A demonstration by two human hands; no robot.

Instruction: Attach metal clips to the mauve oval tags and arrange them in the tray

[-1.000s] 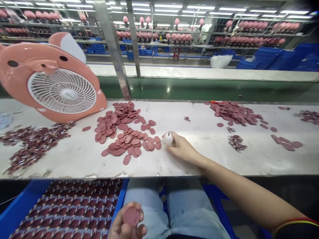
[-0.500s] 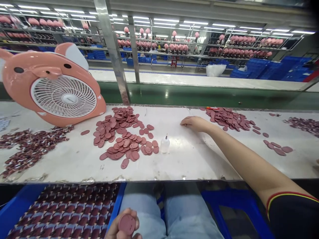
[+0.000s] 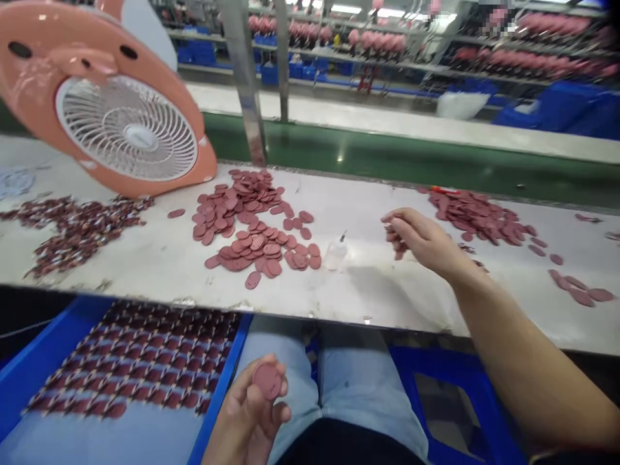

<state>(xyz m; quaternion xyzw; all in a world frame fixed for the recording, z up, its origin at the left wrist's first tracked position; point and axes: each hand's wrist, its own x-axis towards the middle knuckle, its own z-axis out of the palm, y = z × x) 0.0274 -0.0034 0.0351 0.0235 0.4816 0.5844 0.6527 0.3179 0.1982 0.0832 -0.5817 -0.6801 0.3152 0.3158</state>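
My left hand (image 3: 252, 407) is low, in front of my lap, pinching a flat dark-red disc (image 3: 267, 381) with small marks on it between thumb and fingers. Over the white bench, my right hand (image 3: 421, 239) has its fingers curled down around a cluster of small dark-red pieces (image 3: 398, 244); the palm side is hidden. A few similar bits (image 3: 467, 248) lie beside the right wrist. Left of that hand stands a small translucent bottle (image 3: 335, 256) with a dark thin tip. Farther left spreads a heap of oval dark-red discs (image 3: 256, 248), several showing holes.
A pink animal-shaped fan (image 3: 208, 152) stands at the back left, beside small mixed pieces (image 3: 87, 232). More discs (image 3: 484, 216) lie at the right. Below the bench edge, a blue tray (image 3: 220, 394) holds rows of dark-red parts. A metal post (image 3: 247, 97) rises behind.
The view has tipped down and shifted left. My right hand has turned, and small dark-red pieces now show beneath its fingers. My left hand has come up further into view with its disc.
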